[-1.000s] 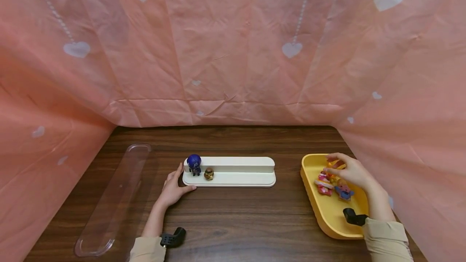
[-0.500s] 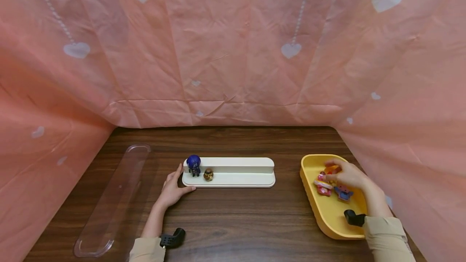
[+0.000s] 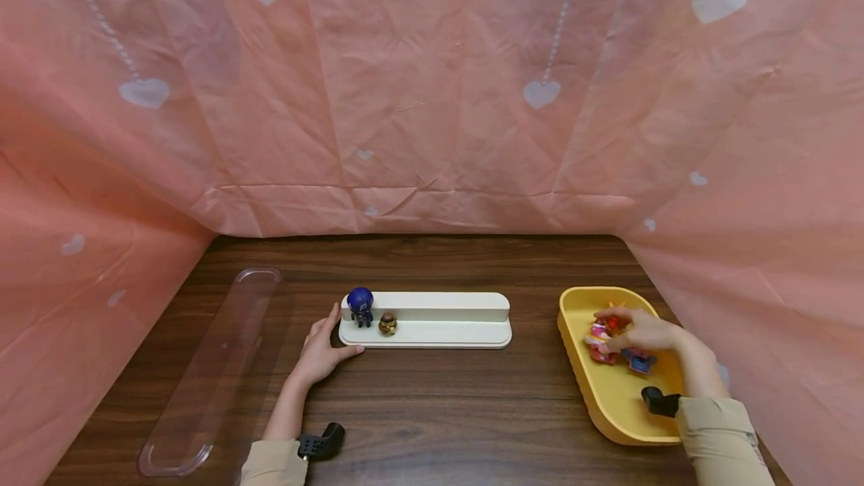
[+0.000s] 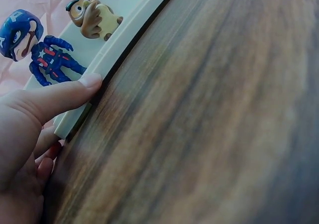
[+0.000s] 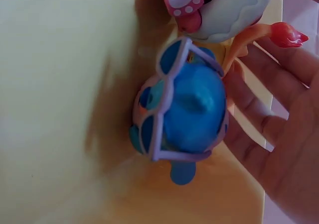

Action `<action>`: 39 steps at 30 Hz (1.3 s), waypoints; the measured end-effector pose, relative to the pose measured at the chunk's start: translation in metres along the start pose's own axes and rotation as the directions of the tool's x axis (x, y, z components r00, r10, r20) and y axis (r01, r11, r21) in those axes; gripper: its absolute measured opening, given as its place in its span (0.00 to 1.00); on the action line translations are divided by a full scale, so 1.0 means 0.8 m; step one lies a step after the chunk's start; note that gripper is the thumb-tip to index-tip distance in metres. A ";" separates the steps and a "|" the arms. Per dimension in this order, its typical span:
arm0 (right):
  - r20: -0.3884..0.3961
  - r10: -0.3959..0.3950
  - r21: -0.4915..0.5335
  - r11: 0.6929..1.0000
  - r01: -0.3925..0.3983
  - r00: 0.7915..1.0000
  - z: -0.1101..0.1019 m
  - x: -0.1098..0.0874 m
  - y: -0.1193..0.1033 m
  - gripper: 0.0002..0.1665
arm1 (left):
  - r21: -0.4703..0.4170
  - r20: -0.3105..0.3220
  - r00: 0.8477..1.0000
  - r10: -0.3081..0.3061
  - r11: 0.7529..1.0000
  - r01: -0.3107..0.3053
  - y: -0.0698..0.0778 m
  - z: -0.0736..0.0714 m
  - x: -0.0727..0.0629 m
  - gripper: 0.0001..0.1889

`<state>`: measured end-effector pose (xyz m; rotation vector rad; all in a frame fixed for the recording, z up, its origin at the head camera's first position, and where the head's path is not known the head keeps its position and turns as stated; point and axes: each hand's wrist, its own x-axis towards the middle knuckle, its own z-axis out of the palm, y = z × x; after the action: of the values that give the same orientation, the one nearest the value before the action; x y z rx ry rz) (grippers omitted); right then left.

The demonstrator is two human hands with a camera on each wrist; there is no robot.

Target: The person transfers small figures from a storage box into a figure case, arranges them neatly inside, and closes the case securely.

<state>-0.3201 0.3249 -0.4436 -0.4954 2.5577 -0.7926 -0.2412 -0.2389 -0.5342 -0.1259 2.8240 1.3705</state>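
My left hand (image 3: 320, 352) holds the left end of a white two-step display stand (image 3: 439, 332), thumb on its front rim and fingers round the end. On it stand a blue-helmeted figurine (image 4: 47, 50) and a small brown owl figurine (image 4: 94, 17). Inside the yellow tray (image 3: 594, 403), my right hand (image 3: 644, 332) reaches over several figurines. Its thumb and fingertips lie about a pink figurine (image 3: 599, 351); whether they grip it is hidden. The right wrist view shows its other fingers loosely spread beside a blue-capped figurine with sunglasses (image 5: 194, 104) and an orange tail with a red tip (image 5: 286, 35).
A long clear plastic cover (image 3: 209, 373) lies on the wooden table (image 3: 439, 411) at the left. Pink curtain (image 3: 418, 96) with white hearts surrounds the back and sides. The tray stands near the table's right edge.
My right hand has lowered into the tray, its fingertips shifting from the orange figurine toward the pink one. My left hand and the stand have stayed in place.
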 end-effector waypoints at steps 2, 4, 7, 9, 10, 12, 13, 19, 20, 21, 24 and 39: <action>0.002 -0.001 -0.024 1.000 0.001 1.000 0.000 -0.001 0.000 0.42 | 0.001 0.000 1.000 0.001 1.000 -0.001 0.000 0.000 0.000 0.56; 0.008 0.001 -0.035 0.999 -0.001 1.000 0.000 -0.001 0.000 0.43 | 0.008 0.001 1.000 0.002 1.000 -0.002 -0.001 0.000 0.001 0.56; 0.017 0.003 -0.043 0.999 -0.002 1.000 0.000 0.000 0.002 0.44 | 0.012 0.001 1.000 0.003 1.000 -0.003 -0.002 0.001 0.001 0.57; 0.025 0.005 -0.050 0.999 -0.004 1.000 0.000 0.000 0.003 0.44 | 0.010 0.003 1.000 0.000 1.000 0.000 -0.002 0.001 0.001 0.57; 0.030 0.010 -0.048 0.999 -0.009 1.000 0.000 0.001 0.004 0.44 | 0.003 0.005 1.000 -0.005 1.000 0.005 -0.002 0.001 0.001 0.57; 0.039 0.007 -0.040 0.999 -0.005 0.999 0.001 0.002 0.005 0.44 | 0.003 0.006 1.000 -0.006 1.000 0.006 -0.003 0.001 0.001 0.57; 0.042 0.010 -0.029 1.000 -0.009 0.999 0.002 0.002 0.005 0.44 | 0.003 0.006 1.000 -0.006 1.000 0.006 -0.003 0.001 0.001 0.57; 0.032 0.007 0.002 1.000 -0.007 0.999 0.004 0.004 0.009 0.43 | -0.002 0.011 1.000 -0.010 1.000 0.010 -0.003 0.001 0.001 0.57; 0.028 0.005 0.001 1.000 -0.005 1.000 0.004 0.004 0.010 0.42 | -0.003 0.011 1.000 -0.010 1.000 0.010 -0.002 0.001 0.001 0.57; 0.026 0.006 0.003 1.000 -0.006 1.000 0.004 0.004 0.010 0.42 | -0.004 0.011 1.000 -0.010 1.000 0.010 -0.002 0.001 0.001 0.57; 0.013 0.020 0.012 1.000 -0.021 1.000 0.003 0.004 0.011 0.42 | -0.006 0.012 1.000 -0.007 1.000 0.007 -0.001 0.002 0.001 0.57; -0.045 0.016 0.104 0.994 -0.011 0.999 0.005 0.002 0.011 0.41 | -0.007 0.013 1.000 0.008 1.000 -0.008 0.002 0.003 0.002 0.57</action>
<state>-0.3209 0.3290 -0.4524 -0.4312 2.5429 -0.9372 -0.2432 -0.2361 -0.5342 -0.1057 2.8124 1.3770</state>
